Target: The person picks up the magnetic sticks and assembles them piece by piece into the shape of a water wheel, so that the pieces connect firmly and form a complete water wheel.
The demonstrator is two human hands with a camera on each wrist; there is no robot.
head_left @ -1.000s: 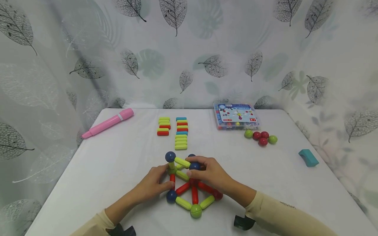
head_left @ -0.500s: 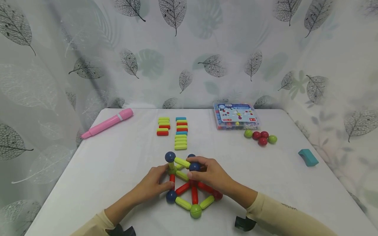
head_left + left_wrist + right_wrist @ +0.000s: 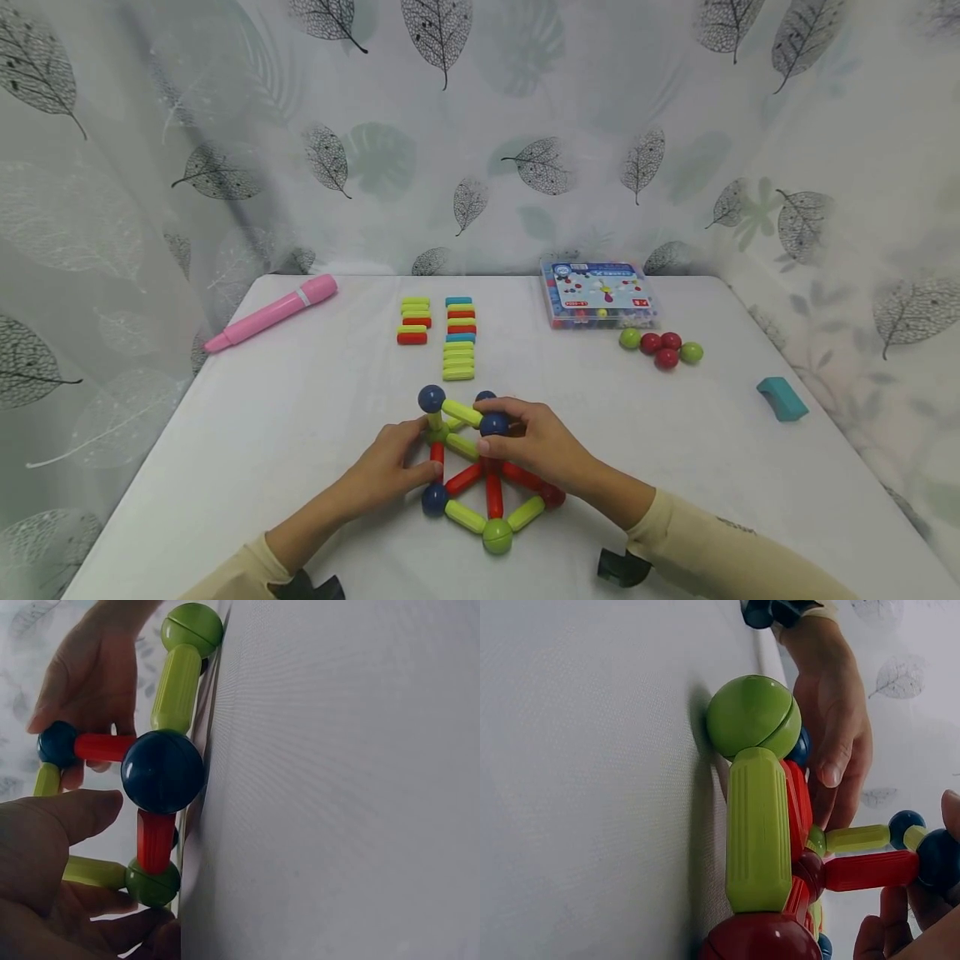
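Ball-and-rod frame (image 3: 492,487) set on tabletop (image 3: 315,408).
At frame's upper right, blue ball (image 3: 492,425) is pinched by right hand (image 3: 538,439); lime rod (image 3: 461,412) is angled left and away from it. Frame's left side is touched by left hand (image 3: 392,468); grip cannot be told.

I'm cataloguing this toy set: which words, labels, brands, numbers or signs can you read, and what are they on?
None can be read with certainty.
Label on the plastic box: print present, too small and blurred.
Right sleeve: dark marks, perhaps lettering, unreadable.
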